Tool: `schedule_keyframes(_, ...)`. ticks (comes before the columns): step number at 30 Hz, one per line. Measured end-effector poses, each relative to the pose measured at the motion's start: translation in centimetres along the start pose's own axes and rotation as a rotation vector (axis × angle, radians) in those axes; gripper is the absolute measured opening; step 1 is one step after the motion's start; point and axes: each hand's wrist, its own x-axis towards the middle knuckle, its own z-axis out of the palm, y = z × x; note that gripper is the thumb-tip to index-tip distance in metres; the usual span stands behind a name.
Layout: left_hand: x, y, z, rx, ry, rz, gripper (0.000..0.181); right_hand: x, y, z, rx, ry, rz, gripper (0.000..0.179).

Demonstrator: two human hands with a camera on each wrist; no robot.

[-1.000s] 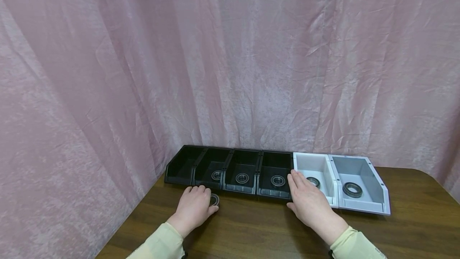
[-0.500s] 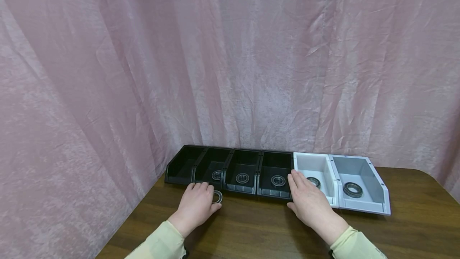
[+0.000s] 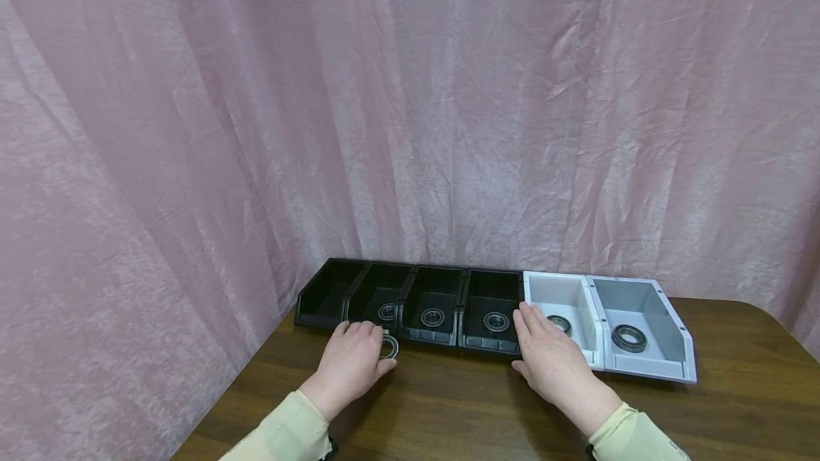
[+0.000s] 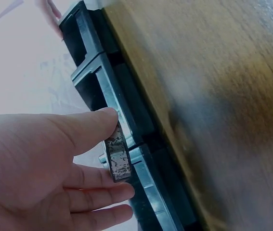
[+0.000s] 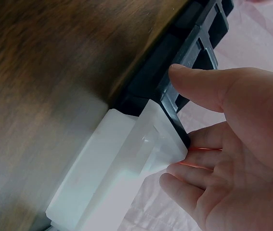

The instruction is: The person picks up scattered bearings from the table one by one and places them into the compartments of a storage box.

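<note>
My left hand (image 3: 349, 360) pinches a metal ball bearing (image 4: 118, 156) between thumb and fingers, just in front of the black bins. In the left wrist view the bearing is seen edge-on, its outer surface speckled, overlapping a bin's front lip. Part of the ring is hidden behind the hand in the head view. My right hand (image 3: 551, 354) lies with extended fingers where the last black bin (image 3: 492, 287) meets the white bin (image 3: 596, 347). From the right wrist, its thumb appears at the black bin's front edge, fingertips close by the corner of the white one.
Several black bins, the white one and a grey bin (image 3: 688, 347) stand in a row on a wooden table (image 3: 448, 411). Other bearings lie inside, including one bearing (image 3: 629, 347) in the grey bin. A pink curtain (image 3: 410, 126) hangs right behind the row.
My left hand has moved a little forward and to the right with the bearing, closer to the black bins. My right hand has stayed in place.
</note>
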Motion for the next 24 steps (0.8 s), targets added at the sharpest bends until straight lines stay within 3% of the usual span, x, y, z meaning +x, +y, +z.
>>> schedule_keyframes(8,0.2,0.0,-0.4,-0.020,0.058,0.021,0.050,0.0,0.0,0.1,0.003,0.013,-0.004,0.082)
schedule_keyframes(24,0.6,-0.7,-1.5,-0.025,0.036,-0.005,0.054,0.0,0.0,0.0,0.003,0.008,-0.002,0.081)
